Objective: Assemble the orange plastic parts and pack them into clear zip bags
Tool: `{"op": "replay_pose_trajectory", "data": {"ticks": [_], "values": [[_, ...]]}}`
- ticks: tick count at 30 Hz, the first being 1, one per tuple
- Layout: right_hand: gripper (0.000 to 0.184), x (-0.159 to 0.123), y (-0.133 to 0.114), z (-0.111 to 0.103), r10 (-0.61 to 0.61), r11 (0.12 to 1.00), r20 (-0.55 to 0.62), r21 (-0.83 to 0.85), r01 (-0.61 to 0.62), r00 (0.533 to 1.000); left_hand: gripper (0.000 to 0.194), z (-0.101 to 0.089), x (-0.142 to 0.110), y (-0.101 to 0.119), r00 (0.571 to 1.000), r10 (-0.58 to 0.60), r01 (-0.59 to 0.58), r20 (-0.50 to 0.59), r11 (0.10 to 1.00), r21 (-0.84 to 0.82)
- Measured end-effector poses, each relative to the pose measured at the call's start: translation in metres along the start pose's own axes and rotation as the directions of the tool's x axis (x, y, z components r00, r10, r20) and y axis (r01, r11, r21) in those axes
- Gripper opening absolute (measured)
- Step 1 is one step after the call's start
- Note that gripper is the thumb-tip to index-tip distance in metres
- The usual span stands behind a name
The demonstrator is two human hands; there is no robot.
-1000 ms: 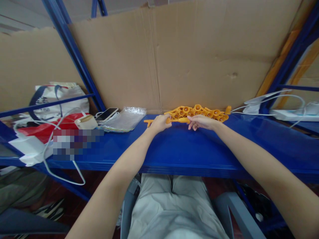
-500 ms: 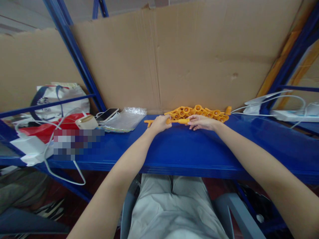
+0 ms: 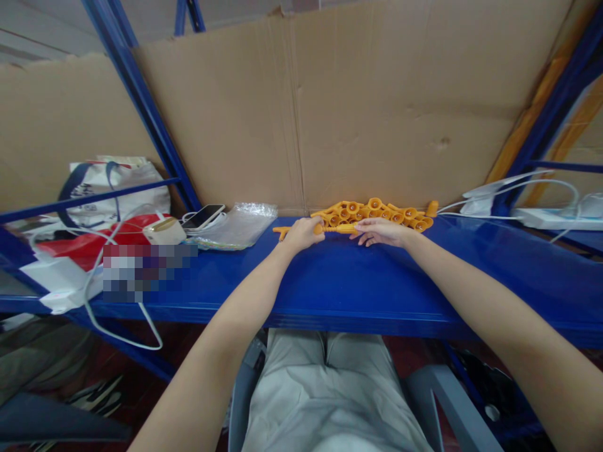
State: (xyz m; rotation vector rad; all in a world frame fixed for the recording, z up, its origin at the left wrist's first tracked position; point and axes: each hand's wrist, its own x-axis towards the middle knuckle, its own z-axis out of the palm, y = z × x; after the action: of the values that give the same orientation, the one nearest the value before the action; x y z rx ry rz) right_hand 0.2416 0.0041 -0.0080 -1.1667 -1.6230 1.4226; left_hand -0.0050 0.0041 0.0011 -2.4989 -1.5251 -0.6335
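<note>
A long yellow-orange plastic piece (image 3: 346,228) lies level across both hands, just above or on the blue tabletop. Its thin, branched left end (image 3: 279,231) sticks out past my left hand (image 3: 304,235), whose fingers are wrapped around it. The thumb and fingertips of my right hand (image 3: 382,231) pinch the thicker right end, while the other fingers hang loosely. Directly behind lies a pile of similar yellow-orange pieces (image 3: 374,204) with round, cup-like open ends. A separate small yellow-orange part (image 3: 432,208) stands at the pile's right end.
The blue table (image 3: 330,282) backs onto a cardboard sheet (image 3: 377,107). On the left are clear plastic bags (image 3: 235,227), a phone (image 3: 203,216), a red bag (image 3: 127,235), a white power adapter (image 3: 56,273) and cables. A white power strip (image 3: 541,219) stands at right.
Almost nothing differs. Both hands keep their hold on the yellow-orange piece, with only a slight shift of my right fingers.
</note>
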Motion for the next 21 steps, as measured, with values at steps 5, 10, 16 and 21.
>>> {"op": "replay_pose_trajectory", "data": {"ticks": [5, 10, 16, 21], "values": [[0.020, 0.0025, 0.0008, 0.0003, -0.006, 1.000, -0.011, -0.017, 0.006, 1.000, 0.032, 0.0010, 0.0006, -0.0013, 1.000, 0.007, -0.007, -0.017, 1.000, -0.023], [0.023, -0.0002, -0.0021, 0.0043, -0.005, 1.000, -0.035, -0.008, 0.005, 0.999, 0.032, 0.0009, 0.0012, -0.0020, 1.000, 0.011, -0.011, -0.013, 1.000, -0.011], [0.032, 0.0014, -0.0039, 0.0077, 0.022, 1.000, -0.078, -0.018, -0.024, 0.997, 0.030, 0.0019, 0.0016, -0.0037, 1.000, 0.018, -0.019, -0.012, 0.999, -0.041], [0.031, 0.0042, -0.0015, 0.0046, 0.021, 1.000, -0.075, -0.006, -0.021, 0.997, 0.030, 0.0023, 0.0023, -0.0048, 1.000, 0.013, -0.014, -0.015, 0.999, -0.039]]}}
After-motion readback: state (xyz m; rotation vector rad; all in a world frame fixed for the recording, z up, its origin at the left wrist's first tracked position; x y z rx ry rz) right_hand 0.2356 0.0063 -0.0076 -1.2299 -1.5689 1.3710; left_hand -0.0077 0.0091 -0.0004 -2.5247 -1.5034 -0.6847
